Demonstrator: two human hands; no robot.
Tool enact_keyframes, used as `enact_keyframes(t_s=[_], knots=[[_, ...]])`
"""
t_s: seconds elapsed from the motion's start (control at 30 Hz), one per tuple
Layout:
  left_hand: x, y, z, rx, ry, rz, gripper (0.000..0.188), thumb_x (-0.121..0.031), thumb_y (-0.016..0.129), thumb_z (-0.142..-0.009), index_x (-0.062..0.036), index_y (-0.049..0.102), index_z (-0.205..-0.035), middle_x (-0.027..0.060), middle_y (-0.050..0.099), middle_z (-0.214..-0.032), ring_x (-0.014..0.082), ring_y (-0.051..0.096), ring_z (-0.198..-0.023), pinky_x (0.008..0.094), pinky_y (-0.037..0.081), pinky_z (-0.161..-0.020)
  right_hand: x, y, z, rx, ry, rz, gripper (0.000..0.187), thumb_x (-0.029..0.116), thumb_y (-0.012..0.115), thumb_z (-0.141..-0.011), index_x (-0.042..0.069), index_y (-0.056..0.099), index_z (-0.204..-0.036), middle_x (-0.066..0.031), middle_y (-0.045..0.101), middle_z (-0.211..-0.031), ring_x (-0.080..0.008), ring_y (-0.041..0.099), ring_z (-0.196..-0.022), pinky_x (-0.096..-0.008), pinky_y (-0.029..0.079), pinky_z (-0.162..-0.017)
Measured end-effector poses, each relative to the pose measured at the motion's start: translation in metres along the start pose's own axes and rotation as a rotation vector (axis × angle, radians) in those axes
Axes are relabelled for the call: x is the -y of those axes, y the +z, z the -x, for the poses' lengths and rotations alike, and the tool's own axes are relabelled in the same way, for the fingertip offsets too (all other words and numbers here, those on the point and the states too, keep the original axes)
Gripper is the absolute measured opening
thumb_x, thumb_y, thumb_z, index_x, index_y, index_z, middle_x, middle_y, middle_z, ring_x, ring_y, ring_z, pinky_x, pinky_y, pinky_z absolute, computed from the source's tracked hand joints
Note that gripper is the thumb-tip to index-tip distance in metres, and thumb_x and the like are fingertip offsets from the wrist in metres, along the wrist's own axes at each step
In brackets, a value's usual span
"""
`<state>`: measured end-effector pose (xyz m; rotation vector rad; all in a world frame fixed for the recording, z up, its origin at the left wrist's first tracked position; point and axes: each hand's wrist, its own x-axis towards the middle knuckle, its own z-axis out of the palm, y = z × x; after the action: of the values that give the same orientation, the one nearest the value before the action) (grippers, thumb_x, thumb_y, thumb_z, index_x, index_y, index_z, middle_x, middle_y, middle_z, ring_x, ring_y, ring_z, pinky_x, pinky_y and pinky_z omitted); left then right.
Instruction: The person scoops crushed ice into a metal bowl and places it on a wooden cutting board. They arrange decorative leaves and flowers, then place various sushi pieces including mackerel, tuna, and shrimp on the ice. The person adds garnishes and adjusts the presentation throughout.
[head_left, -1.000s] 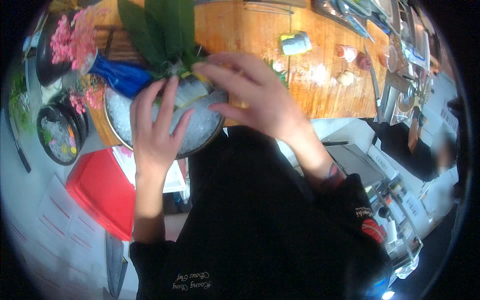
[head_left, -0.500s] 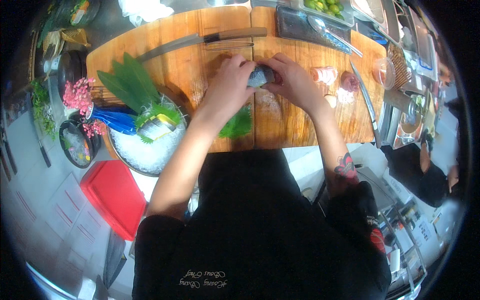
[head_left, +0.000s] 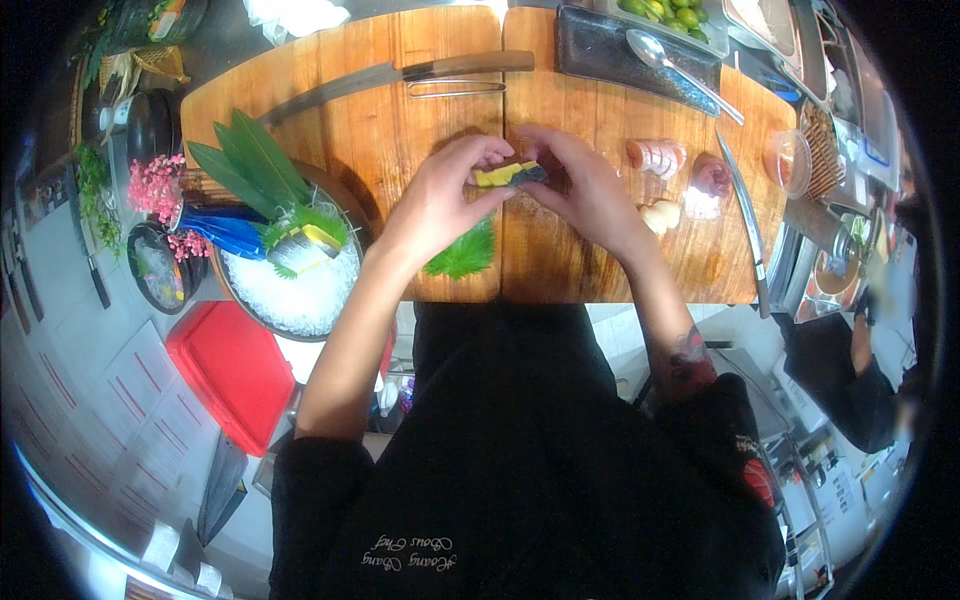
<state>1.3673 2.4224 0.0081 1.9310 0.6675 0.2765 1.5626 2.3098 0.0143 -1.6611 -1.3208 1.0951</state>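
The left hand (head_left: 440, 185) and the right hand (head_left: 592, 188) are both half closed, and between their fingertips they hold one yellow and dark grey piece (head_left: 512, 176) over the middle of the wooden board (head_left: 350, 125). It is perhaps sliced fish, but it is too small to be sure. Nearer, a green leaf (head_left: 462, 254) lies flat on the board. At left stands a round bowl (head_left: 297, 336) filled with ice; at right lie pink slices (head_left: 657, 157) and a long knife (head_left: 742, 200).
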Motion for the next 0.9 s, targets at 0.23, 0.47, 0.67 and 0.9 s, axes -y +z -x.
enact_keyframes(t_s=[0.23,0.47,0.67,0.9], knots=[[-0.002,0.004,0.004,-0.077,-0.108,0.071,0.026,-0.009,0.082,-0.083,-0.0042,0.074,-0.108,0.0090,0.074,-0.100,0.0213,0.071,-0.090,0.0310,0.054,-0.077,-0.001,-0.003,-0.004,0.048,-0.154,0.138,0.034,0.006,0.076,-0.086,0.004,0.068,-0.119,-0.0154,0.070,-0.109,-0.0363,0.068,-0.103,-0.0425,0.055,-0.089],[0.007,0.013,0.010,-0.098,-0.027,0.026,0.024,-0.012,0.081,-0.085,-0.0051,0.075,-0.107,0.0108,0.074,-0.099,0.0264,0.071,-0.093,0.0352,0.056,-0.081,-0.016,-0.002,0.003,0.016,-0.130,0.155,0.026,0.010,0.077,-0.087,0.004,0.072,-0.112,-0.0137,0.073,-0.103,-0.0340,0.070,-0.097,-0.0402,0.055,-0.088],[0.002,0.001,0.005,-0.057,-0.022,0.010,0.025,-0.017,0.080,-0.084,-0.0057,0.076,-0.107,0.0125,0.075,-0.099,0.0299,0.072,-0.092,0.0383,0.056,-0.083,0.001,-0.002,-0.004,0.022,0.070,0.174,0.029,0.003,0.080,-0.083,0.005,0.076,-0.111,-0.0120,0.075,-0.103,-0.0257,0.072,-0.097,-0.0348,0.056,-0.086],[-0.029,-0.095,0.123,-0.315,0.011,-0.102,0.024,-0.016,0.079,-0.087,-0.0078,0.076,-0.110,0.0095,0.076,-0.104,0.0248,0.072,-0.098,0.0372,0.060,-0.086,0.112,0.065,-0.020,0.164,-0.304,0.164,0.031,0.004,0.083,-0.078,0.004,0.078,-0.109,-0.0096,0.077,-0.101,-0.0251,0.069,-0.096,-0.0356,0.055,-0.086]])
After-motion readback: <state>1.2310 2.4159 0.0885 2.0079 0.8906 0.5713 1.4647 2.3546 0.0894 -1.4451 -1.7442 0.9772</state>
